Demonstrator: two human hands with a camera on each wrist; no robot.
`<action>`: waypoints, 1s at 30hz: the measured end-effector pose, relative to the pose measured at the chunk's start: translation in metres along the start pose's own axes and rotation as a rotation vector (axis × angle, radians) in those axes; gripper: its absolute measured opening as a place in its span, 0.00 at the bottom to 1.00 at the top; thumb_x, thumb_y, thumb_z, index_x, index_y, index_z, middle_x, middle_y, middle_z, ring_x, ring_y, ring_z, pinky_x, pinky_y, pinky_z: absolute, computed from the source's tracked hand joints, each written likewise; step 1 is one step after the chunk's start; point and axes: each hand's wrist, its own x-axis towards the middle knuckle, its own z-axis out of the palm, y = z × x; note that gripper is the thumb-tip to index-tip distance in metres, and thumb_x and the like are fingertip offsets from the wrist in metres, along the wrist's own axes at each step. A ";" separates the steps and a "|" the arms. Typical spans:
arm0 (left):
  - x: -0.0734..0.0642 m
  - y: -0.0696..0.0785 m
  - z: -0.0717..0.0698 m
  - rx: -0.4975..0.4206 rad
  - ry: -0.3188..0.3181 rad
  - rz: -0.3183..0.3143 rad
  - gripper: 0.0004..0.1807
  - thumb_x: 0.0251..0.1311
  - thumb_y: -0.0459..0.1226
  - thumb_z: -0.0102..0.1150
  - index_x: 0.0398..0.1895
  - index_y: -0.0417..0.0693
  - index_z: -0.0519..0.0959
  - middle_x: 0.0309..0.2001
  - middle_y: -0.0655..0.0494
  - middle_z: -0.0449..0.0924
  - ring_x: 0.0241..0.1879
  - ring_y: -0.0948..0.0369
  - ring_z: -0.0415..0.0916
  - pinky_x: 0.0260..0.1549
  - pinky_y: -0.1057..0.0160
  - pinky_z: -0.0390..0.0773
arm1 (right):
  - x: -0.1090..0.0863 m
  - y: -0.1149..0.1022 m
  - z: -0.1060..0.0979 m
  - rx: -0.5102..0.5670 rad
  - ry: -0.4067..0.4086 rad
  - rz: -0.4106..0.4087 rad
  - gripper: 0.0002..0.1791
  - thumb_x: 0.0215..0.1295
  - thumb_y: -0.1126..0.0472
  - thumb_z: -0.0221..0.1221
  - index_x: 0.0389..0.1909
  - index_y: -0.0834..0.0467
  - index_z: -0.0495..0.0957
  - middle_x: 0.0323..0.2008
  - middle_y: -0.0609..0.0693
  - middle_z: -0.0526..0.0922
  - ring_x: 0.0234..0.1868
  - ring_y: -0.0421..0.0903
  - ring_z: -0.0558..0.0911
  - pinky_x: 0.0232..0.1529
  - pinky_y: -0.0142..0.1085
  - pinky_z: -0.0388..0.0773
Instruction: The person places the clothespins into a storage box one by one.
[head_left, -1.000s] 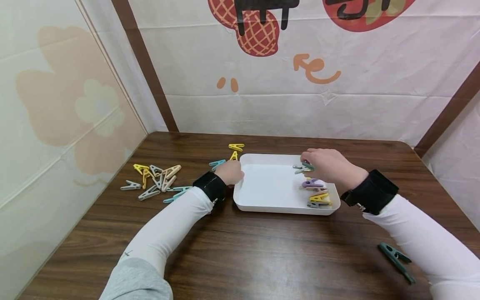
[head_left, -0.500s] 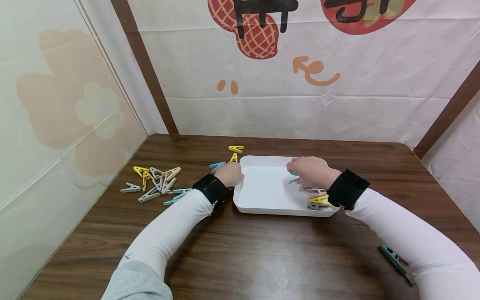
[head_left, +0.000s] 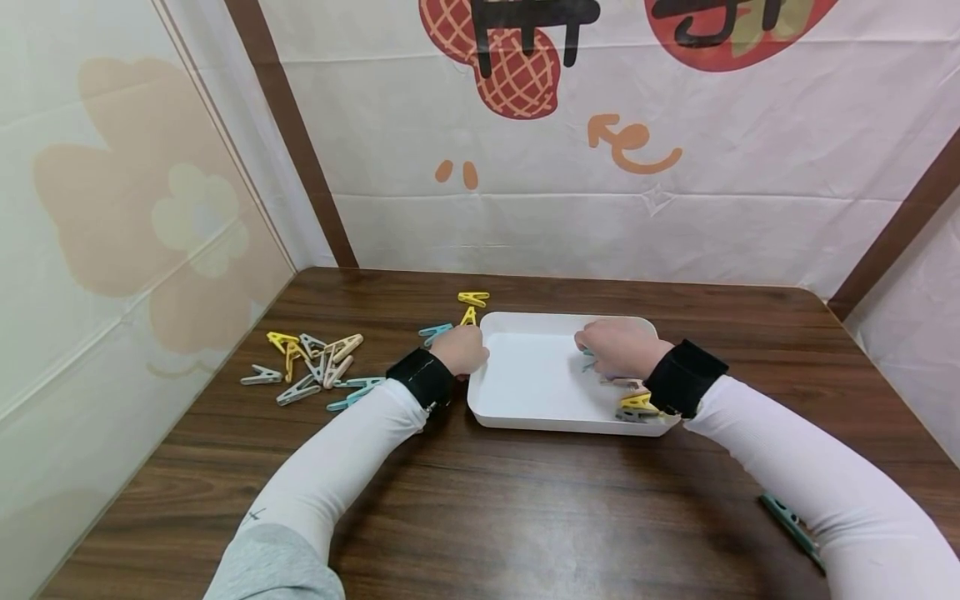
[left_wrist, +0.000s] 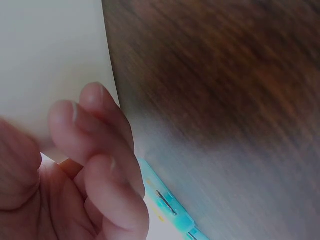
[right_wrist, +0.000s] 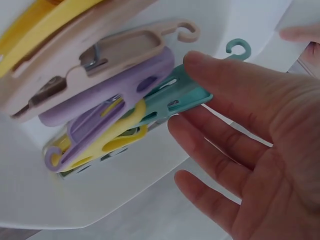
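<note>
My left hand [head_left: 460, 350] grips the left rim of a white tray [head_left: 525, 400]; in the left wrist view its curled fingers [left_wrist: 107, 185] lie against the tray wall. Inside the tray's right part, my right hand [head_left: 618, 346] pinches a teal clothespin [right_wrist: 187, 95] with a hook at one end, thumb over it and fingertips beneath. Beside it in the right wrist view lie a purple clothespin [right_wrist: 117, 95], a pinkish-beige clothespin [right_wrist: 125, 50] and yellow clothespins [right_wrist: 112, 140]. A grey clothespin [head_left: 637, 414] lies near the tray's front right corner.
Several yellow, grey and beige clothespins [head_left: 311, 358] lie in a heap left on the brown table [head_left: 525, 500]. Blue clothespins [head_left: 356, 394] lie near the left forearm, yellow ones [head_left: 472, 297] behind the tray. A dark green clothespin [head_left: 789, 523] lies under the right forearm.
My right hand has moved left and slightly nearer within the tray, carrying the teal clothespin. The left hand has stayed at the tray's left rim.
</note>
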 end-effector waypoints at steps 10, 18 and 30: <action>0.001 0.001 0.001 0.010 -0.009 -0.006 0.13 0.71 0.38 0.47 0.33 0.39 0.78 0.17 0.52 0.76 0.13 0.61 0.72 0.17 0.66 0.70 | -0.001 0.007 0.009 -0.017 -0.013 0.003 0.10 0.54 0.68 0.66 0.38 0.59 0.80 0.33 0.49 0.81 0.29 0.44 0.72 0.33 0.37 0.72; 0.006 -0.002 0.001 0.002 -0.014 -0.026 0.13 0.71 0.39 0.48 0.37 0.38 0.78 0.19 0.51 0.78 0.15 0.60 0.75 0.19 0.64 0.71 | -0.009 0.010 0.000 0.034 0.025 0.039 0.12 0.57 0.63 0.67 0.42 0.59 0.81 0.36 0.50 0.82 0.33 0.44 0.76 0.33 0.39 0.75; 0.006 -0.002 0.001 0.005 -0.017 -0.013 0.14 0.71 0.39 0.47 0.38 0.38 0.78 0.20 0.51 0.78 0.16 0.60 0.75 0.20 0.64 0.72 | -0.071 0.019 -0.035 0.047 0.242 0.068 0.13 0.60 0.59 0.67 0.44 0.60 0.81 0.37 0.50 0.81 0.30 0.43 0.78 0.29 0.40 0.75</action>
